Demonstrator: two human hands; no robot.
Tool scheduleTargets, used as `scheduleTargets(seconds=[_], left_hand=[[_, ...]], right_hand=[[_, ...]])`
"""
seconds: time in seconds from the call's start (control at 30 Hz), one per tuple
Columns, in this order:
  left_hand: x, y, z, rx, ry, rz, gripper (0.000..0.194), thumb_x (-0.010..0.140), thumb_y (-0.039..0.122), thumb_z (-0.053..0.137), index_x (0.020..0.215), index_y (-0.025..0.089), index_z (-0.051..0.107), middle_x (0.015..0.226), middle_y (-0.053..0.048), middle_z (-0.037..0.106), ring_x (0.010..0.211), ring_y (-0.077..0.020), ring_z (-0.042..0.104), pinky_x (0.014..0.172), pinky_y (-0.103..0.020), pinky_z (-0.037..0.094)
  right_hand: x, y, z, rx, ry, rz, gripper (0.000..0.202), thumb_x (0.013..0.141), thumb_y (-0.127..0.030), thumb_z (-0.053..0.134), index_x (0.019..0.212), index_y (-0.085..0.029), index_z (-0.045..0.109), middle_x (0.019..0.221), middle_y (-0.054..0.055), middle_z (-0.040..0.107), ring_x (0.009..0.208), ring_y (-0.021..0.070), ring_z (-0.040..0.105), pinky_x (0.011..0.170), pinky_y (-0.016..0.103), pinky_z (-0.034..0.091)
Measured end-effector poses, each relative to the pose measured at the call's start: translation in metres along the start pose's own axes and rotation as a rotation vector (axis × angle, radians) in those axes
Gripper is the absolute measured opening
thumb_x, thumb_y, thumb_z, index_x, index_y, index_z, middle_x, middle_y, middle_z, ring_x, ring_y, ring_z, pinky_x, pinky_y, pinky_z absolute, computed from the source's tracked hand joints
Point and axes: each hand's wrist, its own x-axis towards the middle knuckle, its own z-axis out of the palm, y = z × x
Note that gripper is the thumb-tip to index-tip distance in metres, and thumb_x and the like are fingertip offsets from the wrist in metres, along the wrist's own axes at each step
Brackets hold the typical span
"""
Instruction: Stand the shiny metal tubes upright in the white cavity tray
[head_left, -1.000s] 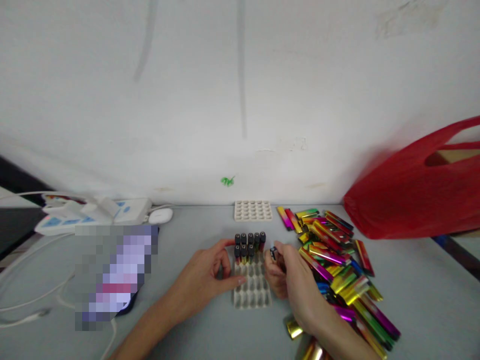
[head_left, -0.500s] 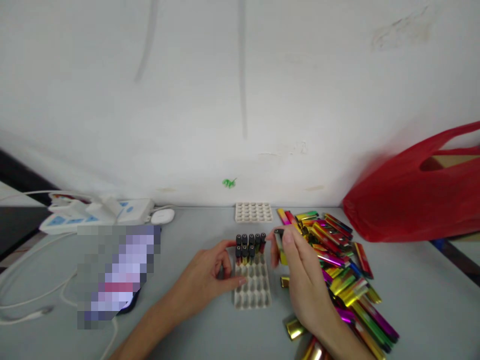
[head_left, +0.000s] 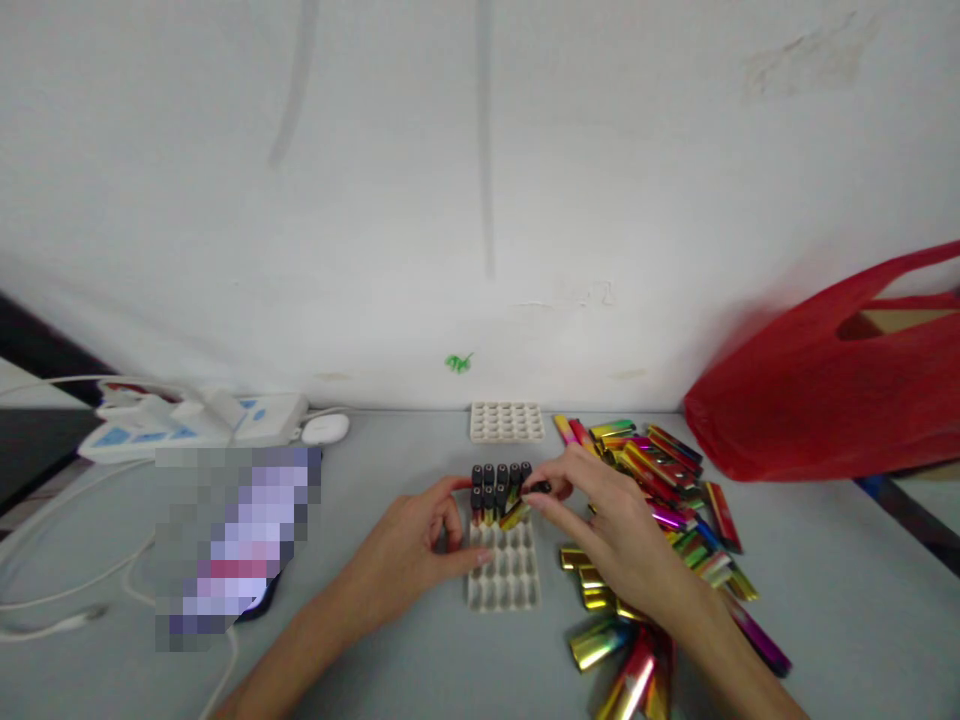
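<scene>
A pale moulded tray (head_left: 504, 590) with rows of pockets lies in front of me. Several slim cases with black ends (head_left: 489, 475) stand upright in its far rows. My left hand (head_left: 420, 545) holds the tray's left side, its thumb on the pockets and its index finger against the standing cases. Between thumb and fingers of my right hand (head_left: 600, 510) is a shiny gold case (head_left: 513, 516) with a black end. It tilts over the tray, its lower end at the second row beside the standing ones. Whether it touches a pocket I cannot tell.
Loose metallic coloured cases (head_left: 660, 470) lie heaped at the right, partly under my right forearm. A second pale tray (head_left: 506, 422) lies by the wall. A red bag (head_left: 840, 400) stands far right. Leftward are a power strip (head_left: 270, 420), a white earbud case (head_left: 325, 429) and a blurred-out phone (head_left: 247, 540).
My right hand has moved left from beside the heap to the tray, bringing the gold case, which now leans over the second row. My left hand has stayed in place.
</scene>
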Motion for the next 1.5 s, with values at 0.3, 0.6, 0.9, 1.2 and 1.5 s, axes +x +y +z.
scheduleTargets(seconds=[0.3,0.6,0.9,1.2,1.5], left_hand=[[0.000,-0.005,0.002,-0.039,0.014,0.022,0.067,0.084,0.045,0.087,0.142,0.021,0.063,0.074,0.011,0.061,0.062,-0.0133,0.048,0.061,-0.026,0.035],[0.000,-0.003,0.001,-0.020,0.004,0.011,0.067,0.085,0.046,0.087,0.142,0.020,0.064,0.073,0.010,0.060,0.062,-0.0138,0.049,0.060,-0.026,0.036],[0.000,-0.003,0.000,0.014,0.003,0.037,0.065,0.087,0.046,0.087,0.142,0.020,0.063,0.073,0.011,0.061,0.062,-0.0139,0.050,0.060,-0.026,0.036],[0.001,-0.003,0.001,-0.006,0.008,0.026,0.063,0.086,0.047,0.087,0.137,0.019,0.064,0.073,0.011,0.060,0.063,-0.0141,0.050,0.061,-0.027,0.037],[0.000,-0.004,0.000,0.005,0.010,0.034,0.060,0.086,0.047,0.087,0.136,0.020,0.066,0.073,0.010,0.060,0.063,-0.0140,0.050,0.061,-0.027,0.036]], right_hand=[[0.001,0.000,0.005,-0.215,0.003,-0.239,0.020,0.094,-0.009,0.065,0.107,-0.023,0.068,0.091,0.005,0.072,0.088,0.0261,0.065,0.093,0.047,0.055],[0.001,-0.001,0.007,-0.249,0.007,-0.223,0.024,0.094,-0.008,0.064,0.114,-0.022,0.067,0.097,0.006,0.073,0.094,0.0279,0.064,0.085,0.044,0.055],[0.002,-0.001,0.008,-0.172,0.000,-0.219,0.011,0.101,-0.011,0.069,0.106,-0.020,0.069,0.089,0.004,0.069,0.090,0.0245,0.063,0.081,0.040,0.054],[-0.003,0.001,0.013,-0.195,0.035,-0.226,0.018,0.110,-0.022,0.069,0.127,-0.019,0.069,0.096,0.005,0.074,0.094,0.0251,0.066,0.083,0.039,0.057],[0.001,0.013,0.010,-0.550,0.275,-0.043,0.015,0.107,-0.016,0.062,0.119,-0.015,0.070,0.099,0.011,0.075,0.097,0.0325,0.065,0.091,0.048,0.051]])
